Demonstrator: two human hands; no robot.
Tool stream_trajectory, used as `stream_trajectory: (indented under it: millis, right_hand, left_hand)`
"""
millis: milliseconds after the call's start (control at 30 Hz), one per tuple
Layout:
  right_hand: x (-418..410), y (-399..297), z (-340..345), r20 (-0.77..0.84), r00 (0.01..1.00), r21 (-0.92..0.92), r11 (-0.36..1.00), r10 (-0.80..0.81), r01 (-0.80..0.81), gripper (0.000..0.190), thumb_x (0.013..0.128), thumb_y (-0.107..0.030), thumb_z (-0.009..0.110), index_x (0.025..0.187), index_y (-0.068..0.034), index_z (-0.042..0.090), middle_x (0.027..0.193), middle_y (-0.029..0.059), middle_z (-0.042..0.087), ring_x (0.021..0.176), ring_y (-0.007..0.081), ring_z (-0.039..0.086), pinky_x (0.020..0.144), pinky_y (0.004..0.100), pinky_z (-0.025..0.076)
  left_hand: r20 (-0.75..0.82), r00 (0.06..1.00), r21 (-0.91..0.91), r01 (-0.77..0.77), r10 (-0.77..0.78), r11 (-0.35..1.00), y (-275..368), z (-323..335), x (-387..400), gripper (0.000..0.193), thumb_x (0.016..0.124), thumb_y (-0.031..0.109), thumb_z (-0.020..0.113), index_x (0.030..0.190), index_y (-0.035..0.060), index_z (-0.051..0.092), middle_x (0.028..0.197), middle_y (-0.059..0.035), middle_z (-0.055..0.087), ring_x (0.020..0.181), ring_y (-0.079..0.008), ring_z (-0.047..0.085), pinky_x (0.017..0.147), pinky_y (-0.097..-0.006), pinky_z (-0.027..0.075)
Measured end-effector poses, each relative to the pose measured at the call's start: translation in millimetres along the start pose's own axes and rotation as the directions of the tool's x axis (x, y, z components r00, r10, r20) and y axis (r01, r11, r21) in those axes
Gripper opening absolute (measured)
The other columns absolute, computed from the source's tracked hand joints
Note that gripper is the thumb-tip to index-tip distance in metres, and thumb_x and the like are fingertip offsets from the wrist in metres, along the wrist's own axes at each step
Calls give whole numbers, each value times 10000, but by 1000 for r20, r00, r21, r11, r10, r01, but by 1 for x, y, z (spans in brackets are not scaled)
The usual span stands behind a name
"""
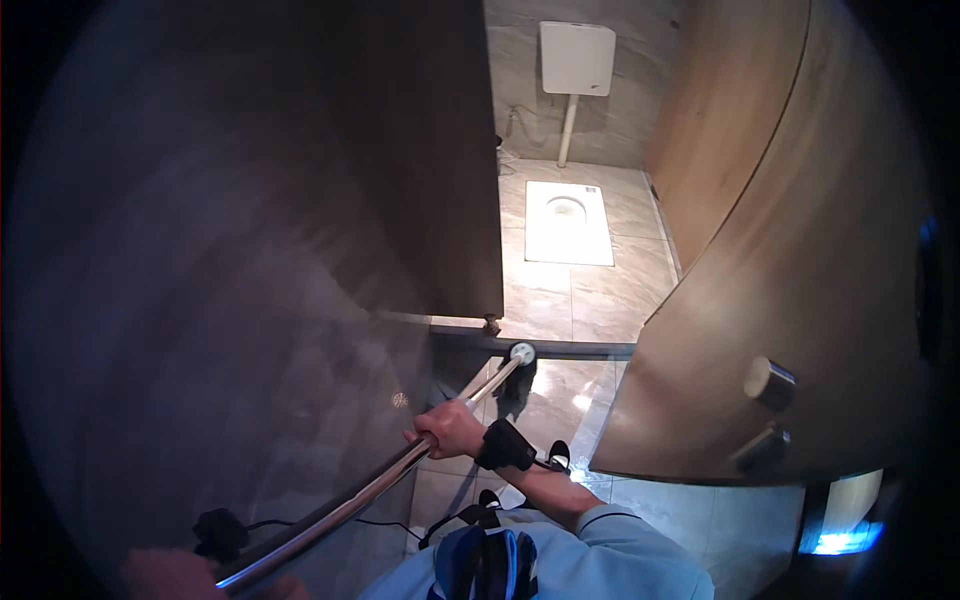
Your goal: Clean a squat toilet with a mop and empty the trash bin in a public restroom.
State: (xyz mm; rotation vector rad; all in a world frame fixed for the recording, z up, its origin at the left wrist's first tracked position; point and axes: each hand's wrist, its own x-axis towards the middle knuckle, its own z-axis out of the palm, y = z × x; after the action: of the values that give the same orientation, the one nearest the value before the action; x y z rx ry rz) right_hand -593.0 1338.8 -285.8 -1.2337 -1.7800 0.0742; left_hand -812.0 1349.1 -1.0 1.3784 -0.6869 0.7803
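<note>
My right hand (450,429) is wrapped around the metal pole (352,491) of a mop, partway down its length. At the lower left, my left hand (169,574) grips the upper end of the same pole; it is blurred near the picture's rim. The pole slants away from me to a round white mop disc (523,353). Dark mop strands (517,390) hang from the disc over the floor tiles, just on my side of a dark threshold strip (585,350).
A squat toilet (570,236) lies beyond the threshold, under a white wall cistern (577,58). A dark partition (420,165) stands left of the opening. At right is a wooden door (690,375) with a metal knob (769,382). A floor drain (400,400) appears left of the mop.
</note>
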Motion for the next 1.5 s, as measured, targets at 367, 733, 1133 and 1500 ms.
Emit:
stream_trajectory:
  millis: [367, 733, 1133, 1500]
  right_hand:
    - [-7, 143, -155, -206, 972, -147, 978, 115, -147, 229, 651, -175, 603, 514, -91, 440, 448, 59, 440, 421, 227, 476, 405, 320, 377]
    - [-58, 385, -252, -291, 911, -73, 942, 293, -326, 272, 592, -108, 592, 445, -81, 365, 397, 74, 385, 349, 238, 431, 344, 314, 342]
    - [48, 687, -366, -182, 935, -95, 941, 304, -325, 232, 598, -84, 552, 479, -68, 354, 475, 93, 413, 476, 276, 442, 489, 359, 356]
    - [109, 821, -440, 39, 836, -170, 828, 548, -535, 198, 574, -116, 590, 540, -37, 411, 578, 116, 459, 620, 297, 465, 643, 361, 373]
  left_hand:
    - [56, 987, -79, -144, 148, 986, -166, -37, 85, 422, 693, 316, 635, 436, 133, 356, 384, 52, 343, 300, -37, 318, 310, -190, 234]
    - [27, 989, 11, 147, -147, 989, -470, -73, 200, 289, 646, 19, 557, 431, 67, 370, 395, -33, 367, 298, -155, 356, 330, -270, 273]
    - [-289, 942, 178, 230, -172, 957, -691, -220, 305, 197, 586, -98, 525, 490, 26, 404, 467, -63, 398, 393, -198, 427, 405, -308, 353]
    - [-419, 872, 335, 408, -253, 850, -796, -293, 391, 185, 607, -91, 530, 536, 29, 408, 503, -74, 431, 462, -221, 460, 519, -326, 410]
